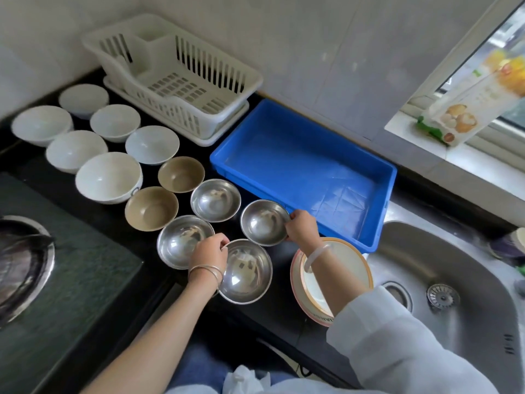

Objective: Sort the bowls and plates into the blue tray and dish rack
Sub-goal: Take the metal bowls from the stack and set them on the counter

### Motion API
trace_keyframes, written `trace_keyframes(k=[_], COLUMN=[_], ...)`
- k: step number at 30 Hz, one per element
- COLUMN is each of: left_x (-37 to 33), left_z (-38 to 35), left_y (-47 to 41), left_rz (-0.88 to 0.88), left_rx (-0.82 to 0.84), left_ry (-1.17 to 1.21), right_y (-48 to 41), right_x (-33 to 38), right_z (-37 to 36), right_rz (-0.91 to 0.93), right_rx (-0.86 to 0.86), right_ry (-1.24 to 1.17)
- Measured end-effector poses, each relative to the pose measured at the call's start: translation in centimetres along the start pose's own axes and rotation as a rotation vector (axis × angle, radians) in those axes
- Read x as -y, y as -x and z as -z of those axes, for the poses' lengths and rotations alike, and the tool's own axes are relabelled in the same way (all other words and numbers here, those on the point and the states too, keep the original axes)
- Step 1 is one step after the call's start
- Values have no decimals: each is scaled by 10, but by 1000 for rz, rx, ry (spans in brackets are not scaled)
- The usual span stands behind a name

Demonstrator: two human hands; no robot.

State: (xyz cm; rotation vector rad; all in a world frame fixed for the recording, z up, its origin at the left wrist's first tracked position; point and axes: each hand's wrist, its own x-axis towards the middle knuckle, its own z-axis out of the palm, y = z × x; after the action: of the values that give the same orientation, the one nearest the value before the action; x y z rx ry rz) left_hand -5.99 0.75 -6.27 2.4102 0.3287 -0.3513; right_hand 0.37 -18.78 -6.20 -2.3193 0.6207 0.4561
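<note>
Barely begun: tray (298,166) at 1 o'clock and rack (181,81) at 11 hold nothing. Left grip (208,251) pinches the near steel bowl (245,273); right grip (301,226) holds the next steel bowl (262,223). Every other bowl and the plates (352,263) wait on the table (272,308).

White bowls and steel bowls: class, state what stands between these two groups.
Two tan bowls stand between the white bowls and steel bowls, shown in the head view.
</note>
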Motion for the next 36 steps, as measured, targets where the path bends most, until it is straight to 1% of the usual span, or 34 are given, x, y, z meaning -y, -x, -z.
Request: trace_keyframes(k=[4,9,12,21,27,30,32,34,36], left_x=[-2,2,3,2,0,-3,-6,-11,-18], left_z=[-3,-5,-6,-5,-4,-2,0,-1,-1], left_y=[-4,-10,-13,-17,-17,-18,-18,-19,-19], left_rz=[-29,-54,-71,-137,-144,-152,-166,-180,-198], left_rx=[-1,2,6,12,39,46,44,42,37], left_ry=[-45,-75,-78,-68,-99,-95,-86,-101,-107], right_y=[-2,0,1,-3,1,6,10,16,23], right_x=[0,5,7,6,3,4,6,6,-1], right_z=[-4,-6,-9,-16,-13,-10,-4,6,17], right_rz=[-50,-182,-233,-262,-220,-157,-85,-20,31], right_rx=[22,82,84,56,109,105,96,55,-51], right_ry=[-62,-248,-314,-409,-375,-297,-198,-100,-70])
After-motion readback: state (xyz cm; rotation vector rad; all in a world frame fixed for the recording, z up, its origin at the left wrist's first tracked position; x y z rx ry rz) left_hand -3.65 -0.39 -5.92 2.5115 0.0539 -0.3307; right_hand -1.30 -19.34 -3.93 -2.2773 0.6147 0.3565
